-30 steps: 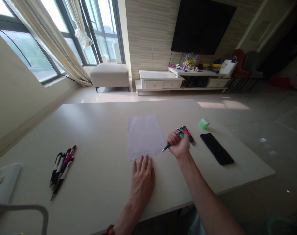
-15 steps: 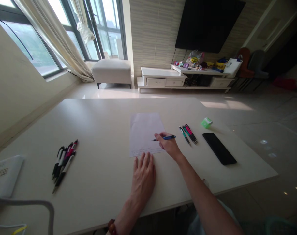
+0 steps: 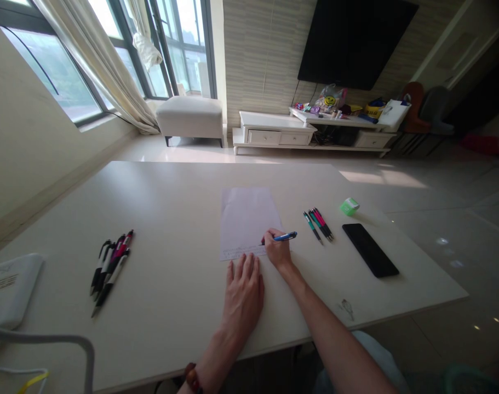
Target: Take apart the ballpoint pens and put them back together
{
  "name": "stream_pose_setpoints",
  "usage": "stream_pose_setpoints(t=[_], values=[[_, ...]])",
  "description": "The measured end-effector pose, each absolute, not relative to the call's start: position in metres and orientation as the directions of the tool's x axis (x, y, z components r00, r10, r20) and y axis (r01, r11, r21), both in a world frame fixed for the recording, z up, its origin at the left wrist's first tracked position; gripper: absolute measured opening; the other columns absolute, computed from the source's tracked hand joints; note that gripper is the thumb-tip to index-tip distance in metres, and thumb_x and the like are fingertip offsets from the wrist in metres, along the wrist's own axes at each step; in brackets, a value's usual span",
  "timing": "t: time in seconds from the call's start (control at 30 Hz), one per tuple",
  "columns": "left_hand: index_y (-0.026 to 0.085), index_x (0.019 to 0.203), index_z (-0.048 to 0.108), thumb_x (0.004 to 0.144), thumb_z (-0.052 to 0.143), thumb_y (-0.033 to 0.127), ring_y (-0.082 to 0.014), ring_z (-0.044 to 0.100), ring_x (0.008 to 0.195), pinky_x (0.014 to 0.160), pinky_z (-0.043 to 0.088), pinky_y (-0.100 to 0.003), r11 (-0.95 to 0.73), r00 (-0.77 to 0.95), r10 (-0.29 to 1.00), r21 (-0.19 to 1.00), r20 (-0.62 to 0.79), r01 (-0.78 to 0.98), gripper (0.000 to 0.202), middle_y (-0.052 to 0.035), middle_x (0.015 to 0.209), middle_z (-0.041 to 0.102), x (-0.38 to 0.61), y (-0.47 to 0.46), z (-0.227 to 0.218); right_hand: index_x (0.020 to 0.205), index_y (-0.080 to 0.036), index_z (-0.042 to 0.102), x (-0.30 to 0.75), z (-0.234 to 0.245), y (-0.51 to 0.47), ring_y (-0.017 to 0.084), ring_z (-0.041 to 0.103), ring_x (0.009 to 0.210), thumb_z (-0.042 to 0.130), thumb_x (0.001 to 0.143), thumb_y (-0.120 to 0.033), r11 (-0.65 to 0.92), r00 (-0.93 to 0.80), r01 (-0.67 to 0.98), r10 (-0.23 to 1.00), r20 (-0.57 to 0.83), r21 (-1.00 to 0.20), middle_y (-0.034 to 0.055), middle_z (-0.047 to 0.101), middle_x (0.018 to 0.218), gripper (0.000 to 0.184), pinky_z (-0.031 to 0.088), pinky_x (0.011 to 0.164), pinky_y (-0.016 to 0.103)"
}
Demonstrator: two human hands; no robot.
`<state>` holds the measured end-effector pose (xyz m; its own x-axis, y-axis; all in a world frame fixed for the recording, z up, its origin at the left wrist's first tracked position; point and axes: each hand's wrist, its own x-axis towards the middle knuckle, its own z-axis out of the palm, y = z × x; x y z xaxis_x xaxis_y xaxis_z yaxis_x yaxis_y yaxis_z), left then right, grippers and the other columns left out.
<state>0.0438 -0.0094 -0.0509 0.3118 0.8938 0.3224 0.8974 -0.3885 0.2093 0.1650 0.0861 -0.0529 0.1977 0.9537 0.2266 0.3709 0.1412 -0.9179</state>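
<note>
A sheet of paper (image 3: 249, 216) lies on the white table (image 3: 162, 219), with lines of small handwriting along its near edge. My right hand (image 3: 277, 249) grips a blue pen (image 3: 286, 236), whose tip is down at the paper just above the writing. Flat on the table, my left hand (image 3: 244, 290) has its fingers stretched out, the fingertips at the paper's near edge. Right of the paper lie several green and pink pens (image 3: 318, 224). Another bunch of pens (image 3: 112, 268), white, black and pink, is on the left.
A black phone (image 3: 370, 250) and a small green-and-white box (image 3: 349, 206) are on the right side. At far left stands a white device (image 3: 15, 290), with a grey curved bar (image 3: 47, 338) in front. A small clear object (image 3: 346, 307) lies near the front edge.
My right hand has moved down and slightly left with the pen, bringing its tip close to the written lines. My left hand stays in place. The view has shifted slightly.
</note>
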Motion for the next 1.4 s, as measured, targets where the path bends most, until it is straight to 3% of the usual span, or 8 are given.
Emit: stream_pose_setpoints(t=[0.63,0.73,0.83,0.93,1.0,1.1,1.2,1.4], values=[[0.012,0.125,0.05,0.087,0.037,0.018,-0.0275,0.038,0.127,0.106,0.027,-0.049,-0.37,0.297,0.896,0.185,0.329,0.911,0.041,-0.0125,0.134,0.048,0.045,-0.01,-0.051,0.047,-0.018,0.045,0.163,-0.054,0.087,0.01,0.041,0.045,0.04,0.067,-0.016,0.1,0.192,0.392,0.963,0.187,-0.915,-0.0025,0.045,0.043,0.022,0.031,0.047,0.023],[0.013,0.124,0.051,0.087,0.038,0.018,-0.0275,0.039,0.126,0.106,0.028,-0.049,-0.378,0.298,0.891,0.197,0.341,0.905,0.04,-0.0124,0.133,0.049,0.045,-0.01,-0.05,0.056,-0.017,0.052,0.167,-0.052,0.088,0.01,0.042,0.046,0.04,0.072,-0.022,0.053,0.239,0.279,0.963,0.123,-0.959,-0.002,0.048,0.048,0.021,0.031,0.044,0.021],[0.014,0.124,0.051,0.086,0.039,0.017,-0.0277,0.04,0.125,0.105,0.029,-0.05,-0.394,0.297,0.882,0.226,0.366,0.891,0.04,-0.0126,0.131,0.051,0.045,-0.01,-0.05,0.084,-0.015,0.059,0.17,-0.039,0.087,0.01,0.044,0.046,0.045,0.074,-0.027,0.031,0.248,0.12,0.967,0.06,-0.992,-0.0032,0.05,0.053,0.021,0.033,0.042,0.019],[0.015,0.121,0.053,0.085,0.041,0.016,-0.0281,0.041,0.125,0.104,0.031,-0.051,-0.4,0.266,0.88,0.314,0.394,0.861,0.038,-0.0126,0.13,0.051,0.044,-0.009,-0.049,0.125,-0.016,0.04,0.173,-0.013,0.081,0.009,0.041,0.041,0.056,0.073,-0.031,0.073,0.197,0.003,0.978,0.072,-0.997,-0.0077,0.047,0.05,0.056,0.033,0.04,0.019],[0.016,0.117,0.055,0.086,0.04,0.017,-0.0266,0.04,0.125,0.103,0.032,-0.049,-0.404,0.208,0.88,0.445,0.426,0.799,0.034,-0.0116,0.128,0.052,0.043,-0.007,-0.046,0.137,-0.02,0.024,0.177,0.004,0.074,0.008,0.039,0.04,0.06,0.073,-0.032,0.101,0.14,-0.037,0.986,0.095,-0.994,-0.0091,0.047,0.051,0.074,0.033,0.039,0.018],[0.018,0.108,0.059,0.089,0.04,0.024,-0.0223,0.051,0.113,0.097,0.04,-0.042,-0.352,0.058,0.916,0.724,0.397,0.593,0.028,-0.0099,0.115,0.061,0.042,-0.004,-0.035,0.135,-0.024,0.028,0.185,0.019,0.063,0.007,0.036,0.038,0.057,0.076,-0.034,0.121,0.073,-0.052,0.99,0.117,-0.991,-0.0093,0.044,0.051,0.067,0.031,0.036,0.017],[0.016,0.098,0.062,0.088,0.043,0.036,-0.0191,0.062,0.085,0.079,0.05,-0.035,-0.157,0.037,0.988,0.951,0.153,0.265,0.029,-0.0078,0.089,0.068,0.044,-0.002,-0.022,0.13,-0.023,0.036,0.19,0.022,0.054,0.006,0.033,0.038,0.054,0.079,-0.036,0.13,0.058,-0.04,0.99,0.127,-0.991,-0.0096,0.04,0.049,0.055,0.028,0.035,0.016],[0.011,0.087,0.067,0.079,0.055,0.046,-0.0185,0.062,0.075,0.07,0.05,-0.03,0.143,0.367,0.924,0.987,-0.105,-0.078,0.037,-0.0098,0.08,0.069,0.051,-0.002,-0.008,0.14,-0.025,0.025,0.179,0.02,0.044,0.008,0.039,0.043,0.053,0.082,-0.033,0.18,0.0,0.118,0.983,0.182,-0.977,-0.0083,0.043,0.051,0.065,0.035,0.042,0.02]])
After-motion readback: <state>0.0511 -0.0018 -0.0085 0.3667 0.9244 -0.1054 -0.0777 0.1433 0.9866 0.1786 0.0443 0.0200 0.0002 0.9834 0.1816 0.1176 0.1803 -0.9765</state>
